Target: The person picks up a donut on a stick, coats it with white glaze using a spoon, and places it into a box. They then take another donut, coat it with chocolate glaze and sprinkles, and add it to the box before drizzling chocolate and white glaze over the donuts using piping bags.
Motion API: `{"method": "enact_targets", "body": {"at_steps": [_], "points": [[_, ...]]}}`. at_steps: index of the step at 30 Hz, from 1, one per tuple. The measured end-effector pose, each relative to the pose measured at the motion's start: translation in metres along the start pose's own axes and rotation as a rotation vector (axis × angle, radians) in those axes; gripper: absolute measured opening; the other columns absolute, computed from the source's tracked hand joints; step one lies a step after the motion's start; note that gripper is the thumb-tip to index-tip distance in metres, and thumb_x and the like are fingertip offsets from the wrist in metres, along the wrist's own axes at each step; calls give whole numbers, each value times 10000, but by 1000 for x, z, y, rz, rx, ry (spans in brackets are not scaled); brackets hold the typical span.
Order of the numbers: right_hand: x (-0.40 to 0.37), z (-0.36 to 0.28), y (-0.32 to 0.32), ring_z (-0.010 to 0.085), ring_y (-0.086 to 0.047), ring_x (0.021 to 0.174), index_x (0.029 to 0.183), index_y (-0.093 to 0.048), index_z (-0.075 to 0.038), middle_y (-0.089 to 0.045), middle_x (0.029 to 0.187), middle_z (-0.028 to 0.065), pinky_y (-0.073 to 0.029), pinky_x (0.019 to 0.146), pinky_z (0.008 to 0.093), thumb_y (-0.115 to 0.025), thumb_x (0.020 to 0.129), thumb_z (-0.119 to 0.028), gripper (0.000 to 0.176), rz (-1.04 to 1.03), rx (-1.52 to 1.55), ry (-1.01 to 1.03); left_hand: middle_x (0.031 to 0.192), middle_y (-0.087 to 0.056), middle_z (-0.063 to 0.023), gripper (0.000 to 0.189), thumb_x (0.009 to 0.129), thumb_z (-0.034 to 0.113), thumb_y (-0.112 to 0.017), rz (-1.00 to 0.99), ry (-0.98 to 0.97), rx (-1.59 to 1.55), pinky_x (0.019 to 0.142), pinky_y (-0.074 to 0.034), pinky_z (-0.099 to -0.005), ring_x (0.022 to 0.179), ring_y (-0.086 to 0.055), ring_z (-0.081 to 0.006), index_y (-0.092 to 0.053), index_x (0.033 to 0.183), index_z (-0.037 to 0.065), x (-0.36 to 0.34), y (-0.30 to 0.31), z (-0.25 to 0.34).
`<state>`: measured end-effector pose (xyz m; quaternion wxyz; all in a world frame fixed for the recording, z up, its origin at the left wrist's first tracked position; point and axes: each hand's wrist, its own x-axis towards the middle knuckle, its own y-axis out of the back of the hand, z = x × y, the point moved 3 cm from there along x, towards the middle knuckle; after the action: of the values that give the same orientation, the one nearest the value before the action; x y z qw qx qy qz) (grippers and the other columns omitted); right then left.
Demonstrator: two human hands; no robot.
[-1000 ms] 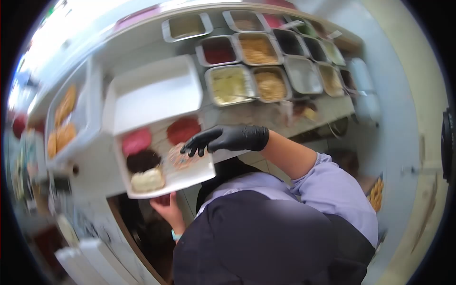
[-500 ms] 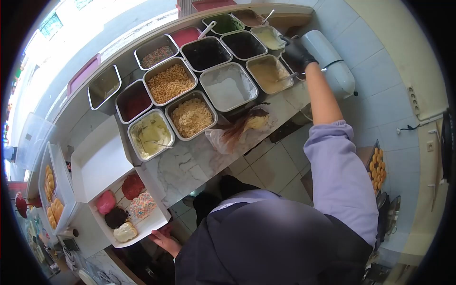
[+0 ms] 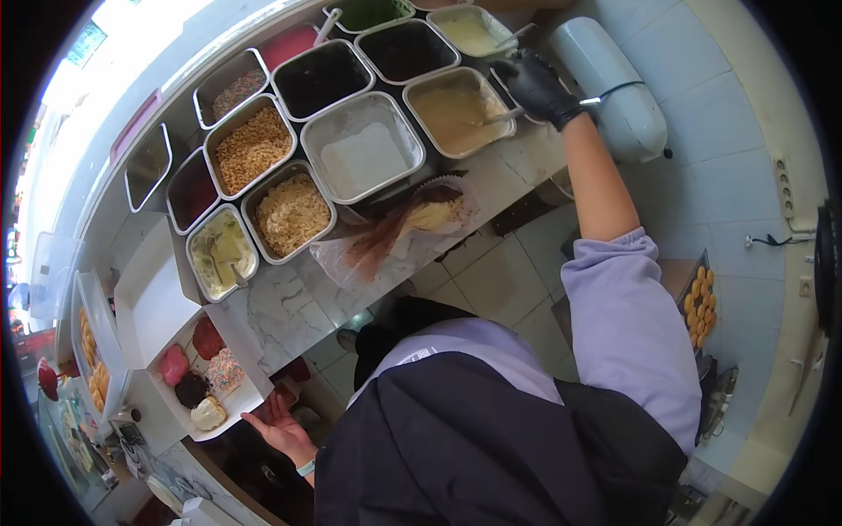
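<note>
The right hand [image 3: 535, 86], in a black glove, is clenched around the handle of a spoon [image 3: 503, 115]. The bowl end of the spoon sits in a steel pan of tan sauce [image 3: 452, 110] on the counter [image 3: 298, 311]. The hand is at the right rim of that sauce pan. Just to the right of the pan, behind the wrist, lies a pale blue appliance [image 3: 614, 88].

Touching the sauce pan's left side is a pan of white powder [image 3: 364, 158]. Farther left of the sauce pan are a pan of pale flaked topping [image 3: 292, 213], a pan of golden crumbs [image 3: 252, 149] and a pan of yellowish cream [image 3: 222, 254]. Beyond the sauce pan, toward the window, are two pans of dark chocolate [image 3: 322, 77]. Just below the sauce pan, on the marble, lies a plastic piping bag [image 3: 395, 232] smeared with brown and yellow.

Well away from the sauce pan, at the far lower left, is an open white doughnut box [image 3: 149, 307]. It holds five doughnuts: pink, red, sprinkled [image 3: 225, 370], dark and white-iced. The bare left hand [image 3: 276, 425] is released, palm up with the fingers spread, at the near corner of the box. Whether it carries the box cannot be told.

On the far right of the sauce pan, low down by the floor tiles, is a tray of small doughnuts [image 3: 699, 304].
</note>
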<state>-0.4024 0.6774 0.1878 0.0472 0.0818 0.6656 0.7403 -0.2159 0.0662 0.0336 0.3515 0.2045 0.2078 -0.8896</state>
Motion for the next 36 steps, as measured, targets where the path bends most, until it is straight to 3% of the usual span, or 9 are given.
{"method": "enact_targets", "body": {"at_steps": [2,6,10,13,15,17,18,24,36], "points": [[-39,18,16,187,-586,904,1054,-596,-50,-624,940,86,-439,830,305,-483,799,-119,288,185,763,270,1142,-441,-223,800,819,523,-509,2,15,26,862,-472,-330,1035,-511,-286,-154,1273,-32,-3,0,2],[-158,33,14,146,-580,887,1063,-595,-45,-625,1007,65,-441,825,277,-509,812,-106,271,-477,1528,206,1210,-387,-225,836,824,555,-466,69,31,12,907,-444,-352,1091,-475,-303,-101,1292,-33,-4,4,-1],[-230,30,-150,132,-592,861,1078,-593,-65,-625,993,61,-460,764,253,-468,840,-174,290,-952,1396,-406,1229,-376,-221,807,848,553,-416,216,16,-12,924,-430,-367,1109,-464,-309,-89,1303,-28,-2,19,-21],[-292,27,-355,124,-579,774,1122,-566,-103,-617,975,28,-459,676,244,-466,845,-215,315,-966,1474,-710,1211,-399,-200,701,874,478,-440,208,108,47,880,-435,-388,1072,-487,-300,-151,1298,1,8,52,-50],[-303,-14,-403,149,-542,755,1198,-507,-127,-586,1041,35,-445,635,260,-450,873,-278,362,-753,1753,-918,1162,-443,-183,627,878,436,-464,189,171,99,852,-439,-392,1027,-510,-299,-228,1275,12,4,68,-71],[-285,-46,-445,248,-479,1038,1279,-418,-140,-507,1172,98,-394,875,343,-325,904,-477,512,-926,1658,-1213,1084,-506,-160,543,877,392,-491,169,239,166,817,-444,-397,967,-538,-301,-319,1241,27,-11,88,-87],[-274,-58,-454,252,-404,1141,1271,-426,-122,-471,1229,107,-344,941,371,-269,902,-507,555,-807,1781,-1287,1034,-529,-147,485,877,375,-495,126,255,270,806,-445,-396,941,-548,-285,-374,1195,29,-25,93,-92],[-227,-96,-472,247,-440,1065,1212,-463,-114,-500,1157,107,-367,888,363,-317,891,-471,501,-844,1727,-1244,969,-587,-120,427,855,387,-498,-65,378,965,800,-436,-377,927,-560,-230,-532,1086,29,-60,213,-193],[-225,-99,-460,237,-513,912,1095,-538,-98,-557,1014,106,-414,782,347,-415,869,-399,395,-1026,1441,-1066,1182,-498,-156,803,771,649,-402,282,651,358,939,-352,-342,1091,-480,-252,-422,1231,-9,-124,168,-177]]}}
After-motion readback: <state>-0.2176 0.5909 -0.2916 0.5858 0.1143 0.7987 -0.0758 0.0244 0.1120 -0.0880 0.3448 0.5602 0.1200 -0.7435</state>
